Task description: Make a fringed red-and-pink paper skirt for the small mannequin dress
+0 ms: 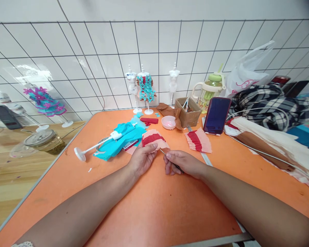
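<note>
My left hand [143, 158] pinches the lower edge of a pink crepe-paper piece [154, 137] with a red band across it. From the right, my right hand [179, 162] grips a slim pointed metal tool [162, 151], dark at its rear end. Its tip meets the paper's edge beside my left thumb; whether it is tweezers I cannot tell. A similar pink-and-red paper piece [198, 140] lies flat to the right. Left of my hands, a white doll stand [79, 154] lies on its side, wrapped in turquoise paper [109, 149].
A pink bowl [168, 122] and a cardboard box [187, 118] with tools stand behind my hands. Small mannequins [146, 90] line the wall. A phone [217, 116] leans upright near a bottle [211, 85]. Cloth, paper and a cable [267, 157] crowd the orange table's [144, 212] right side.
</note>
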A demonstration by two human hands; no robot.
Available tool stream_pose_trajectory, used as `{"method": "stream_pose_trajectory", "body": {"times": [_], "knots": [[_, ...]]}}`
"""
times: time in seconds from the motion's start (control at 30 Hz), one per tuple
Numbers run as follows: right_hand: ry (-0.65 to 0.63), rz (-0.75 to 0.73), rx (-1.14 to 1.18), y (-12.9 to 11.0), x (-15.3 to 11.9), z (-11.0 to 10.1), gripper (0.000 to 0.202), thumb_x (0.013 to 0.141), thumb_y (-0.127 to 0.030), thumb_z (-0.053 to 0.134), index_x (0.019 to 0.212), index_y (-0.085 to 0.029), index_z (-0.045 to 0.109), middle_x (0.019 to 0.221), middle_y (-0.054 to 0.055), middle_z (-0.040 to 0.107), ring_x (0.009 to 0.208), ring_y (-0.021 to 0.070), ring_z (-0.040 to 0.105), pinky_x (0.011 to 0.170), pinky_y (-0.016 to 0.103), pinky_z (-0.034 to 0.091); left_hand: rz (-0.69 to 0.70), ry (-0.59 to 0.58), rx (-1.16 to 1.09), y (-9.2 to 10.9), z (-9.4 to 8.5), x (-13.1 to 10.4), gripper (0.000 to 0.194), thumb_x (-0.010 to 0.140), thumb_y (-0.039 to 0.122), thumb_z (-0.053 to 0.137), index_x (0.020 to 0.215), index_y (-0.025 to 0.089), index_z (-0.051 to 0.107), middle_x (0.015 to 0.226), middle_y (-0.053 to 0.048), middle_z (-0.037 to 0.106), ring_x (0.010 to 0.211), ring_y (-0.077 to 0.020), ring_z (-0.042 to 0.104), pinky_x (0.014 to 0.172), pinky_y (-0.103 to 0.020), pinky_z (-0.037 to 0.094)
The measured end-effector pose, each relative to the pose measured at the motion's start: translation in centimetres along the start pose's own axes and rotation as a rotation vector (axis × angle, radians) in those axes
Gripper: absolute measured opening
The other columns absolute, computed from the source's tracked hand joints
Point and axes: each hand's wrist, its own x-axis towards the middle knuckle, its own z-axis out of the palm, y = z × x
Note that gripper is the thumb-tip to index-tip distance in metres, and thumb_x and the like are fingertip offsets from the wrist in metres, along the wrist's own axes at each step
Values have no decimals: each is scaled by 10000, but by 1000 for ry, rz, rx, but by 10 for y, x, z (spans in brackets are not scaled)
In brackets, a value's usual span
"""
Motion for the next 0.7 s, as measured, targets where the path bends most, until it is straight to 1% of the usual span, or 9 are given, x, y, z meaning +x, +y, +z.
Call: {"method": "stream_pose_trajectory", "body": {"times": [0.07,0.17,0.27,0.37,0.5,0.6,0.7], "knots": [[2,-10,1,0,0,0,429,895,-605,474,823,-185,528,699,26,706,426,71,403,539,244,432,-6,3,-2,0,0,0,171,637,38,749,737,122,639,703,-5,686,672,-104,638,685,-210,499],[4,-15,-8,-1,0,0,419,901,-591,474,844,-180,535,749,43,720,452,80,463,493,229,388,9,-7,-12,1,-1,1,166,655,46,742,770,120,649,729,-9,696,690,-108,645,702,-218,504],[30,-4,-25,-1,0,1,421,894,-595,480,858,-179,537,782,58,731,469,91,497,460,225,359,10,-12,-2,0,-2,1,150,663,64,748,757,119,645,727,-17,698,690,-112,648,713,-224,504],[39,-5,-21,-2,0,2,422,899,-593,472,882,-179,549,812,64,738,453,85,485,482,240,385,23,-28,-1,-1,-2,0,177,653,68,761,775,137,652,718,-5,699,701,-118,652,730,-235,506],[44,-6,-18,-2,-1,3,426,899,-596,465,879,-180,553,795,59,735,447,86,484,485,242,382,34,-71,5,-2,-1,-1,276,662,69,763,904,169,677,798,-5,721,755,-135,663,759,-256,514],[47,-10,-24,-2,-1,3,432,896,-602,464,861,-179,545,765,54,730,449,89,481,485,240,379,33,-90,21,-3,-2,-2,314,682,67,748,973,163,678,831,-22,728,774,-142,667,766,-257,517],[47,-14,-19,-2,0,2,430,896,-600,467,855,-179,544,759,48,729,435,80,454,514,249,410,36,-103,24,-2,-2,-2,311,690,59,738,980,149,676,828,-29,730,785,-145,671,777,-256,516]]}}
